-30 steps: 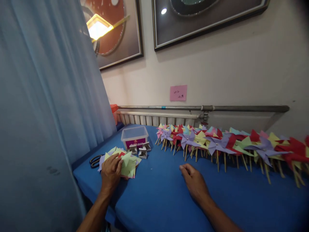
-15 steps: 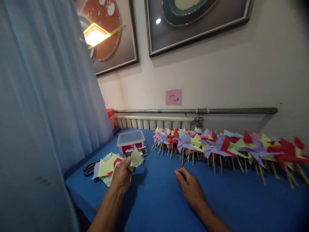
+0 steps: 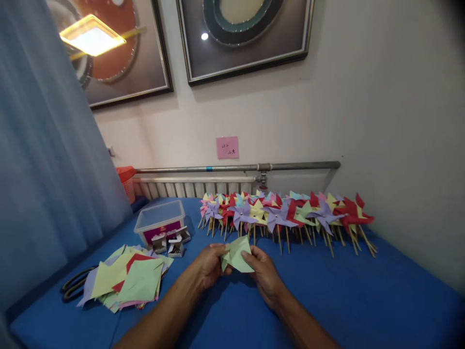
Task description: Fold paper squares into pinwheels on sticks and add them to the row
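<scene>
Both hands were on one sheet now. The left hand (image 3: 207, 265) had lifted off the paper stack (image 3: 125, 281) w/ a pale green square (image 3: 238, 254) and brought it to the middle of the blue table (image 3: 363, 300). A sec before, that hand lay flat on the stack; half a sec before, it was already raising the green piece. The right hand (image 3: 265, 274), which had been resting idle on the cloth, came in to meet it. So: left fingers pinched shut on the sheet's left edge, right fingers closed on its right side, thumb on top. The paper was held just above the table, in front of the body, one corner already creased upward.

My read: picking was over and folding had begun, the sheet prob. headed to be a pinwheel like the others.

Behind the hands, the row of finished pinwheels (image 3: 286, 215) stood along the radiator. To the left sat a clear plastic box (image 3: 160, 223) w/ small metal boxes (image 3: 170, 242) beside it. Scissors (image 3: 72, 286) lay at the stack's far left, partly under the paper.
</scene>
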`<action>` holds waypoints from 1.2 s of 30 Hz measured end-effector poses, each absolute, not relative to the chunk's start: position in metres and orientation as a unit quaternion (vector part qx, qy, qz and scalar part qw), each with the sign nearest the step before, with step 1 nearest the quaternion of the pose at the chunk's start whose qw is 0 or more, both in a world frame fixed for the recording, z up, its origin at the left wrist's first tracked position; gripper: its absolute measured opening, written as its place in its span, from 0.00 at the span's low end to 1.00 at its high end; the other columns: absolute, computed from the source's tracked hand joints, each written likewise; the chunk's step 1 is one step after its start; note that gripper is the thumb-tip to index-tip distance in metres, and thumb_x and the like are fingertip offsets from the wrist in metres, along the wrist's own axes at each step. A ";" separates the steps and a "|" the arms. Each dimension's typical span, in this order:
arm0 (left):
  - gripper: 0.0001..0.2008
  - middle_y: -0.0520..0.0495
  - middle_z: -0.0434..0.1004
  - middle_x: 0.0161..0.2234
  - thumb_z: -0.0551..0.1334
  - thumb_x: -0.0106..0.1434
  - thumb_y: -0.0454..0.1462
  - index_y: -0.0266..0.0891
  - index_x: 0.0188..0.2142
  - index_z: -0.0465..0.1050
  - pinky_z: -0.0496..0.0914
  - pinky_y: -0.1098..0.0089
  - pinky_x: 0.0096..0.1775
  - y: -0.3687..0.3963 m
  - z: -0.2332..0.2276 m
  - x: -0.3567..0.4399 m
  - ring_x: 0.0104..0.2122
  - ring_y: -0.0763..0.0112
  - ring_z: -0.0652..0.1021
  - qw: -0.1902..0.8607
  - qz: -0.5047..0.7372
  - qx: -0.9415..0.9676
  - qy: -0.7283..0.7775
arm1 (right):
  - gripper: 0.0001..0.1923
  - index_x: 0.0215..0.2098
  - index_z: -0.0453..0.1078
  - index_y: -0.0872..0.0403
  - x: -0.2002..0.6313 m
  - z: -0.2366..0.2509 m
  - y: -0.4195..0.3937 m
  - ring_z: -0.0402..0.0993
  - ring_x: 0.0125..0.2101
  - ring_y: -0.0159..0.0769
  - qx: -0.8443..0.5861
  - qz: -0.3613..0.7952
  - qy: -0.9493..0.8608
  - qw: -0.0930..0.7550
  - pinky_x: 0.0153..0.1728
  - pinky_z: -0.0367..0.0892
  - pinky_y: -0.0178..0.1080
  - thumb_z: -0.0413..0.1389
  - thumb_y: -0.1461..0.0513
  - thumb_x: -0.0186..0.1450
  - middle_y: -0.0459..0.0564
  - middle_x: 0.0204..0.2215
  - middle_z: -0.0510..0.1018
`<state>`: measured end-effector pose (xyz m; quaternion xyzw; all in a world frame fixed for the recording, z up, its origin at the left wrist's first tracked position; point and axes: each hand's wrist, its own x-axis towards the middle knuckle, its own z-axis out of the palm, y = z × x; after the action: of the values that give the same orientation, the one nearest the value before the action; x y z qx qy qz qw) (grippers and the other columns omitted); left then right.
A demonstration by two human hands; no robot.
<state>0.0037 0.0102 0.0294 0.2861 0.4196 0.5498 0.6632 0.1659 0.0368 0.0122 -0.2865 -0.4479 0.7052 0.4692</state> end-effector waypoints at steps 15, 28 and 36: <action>0.21 0.48 0.76 0.22 0.78 0.43 0.46 0.34 0.27 0.73 0.63 0.72 0.25 -0.002 0.022 0.009 0.20 0.75 0.72 0.551 0.603 0.351 0.458 | 0.23 0.39 0.78 0.54 0.167 0.017 0.030 0.80 0.32 0.42 -0.280 0.735 -0.399 0.471 0.34 0.72 0.40 0.74 0.50 0.51 0.50 0.31 0.85; 0.20 0.53 0.70 0.18 0.76 0.42 0.48 0.37 0.22 0.72 0.59 0.72 0.23 -0.004 0.032 0.011 0.17 0.77 0.66 0.472 0.666 0.326 0.476 | 0.24 0.48 0.79 0.52 0.157 0.014 0.019 0.81 0.47 0.50 -0.228 0.750 -0.433 0.444 0.49 0.73 0.49 0.70 0.50 0.58 0.54 0.43 0.86; 0.15 0.51 0.73 0.21 0.73 0.48 0.45 0.37 0.27 0.76 0.62 0.72 0.27 -0.006 0.032 0.013 0.21 0.74 0.69 0.420 0.644 0.361 0.528 | 0.27 0.48 0.78 0.54 0.150 -0.001 0.023 0.83 0.42 0.49 -0.319 0.691 -0.380 0.526 0.48 0.75 0.49 0.74 0.53 0.52 0.51 0.38 0.87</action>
<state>0.0135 -0.0056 0.0319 0.3610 0.5281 0.6438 0.4199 0.1498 0.0231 -0.0015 -0.3186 -0.3801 0.6910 0.5259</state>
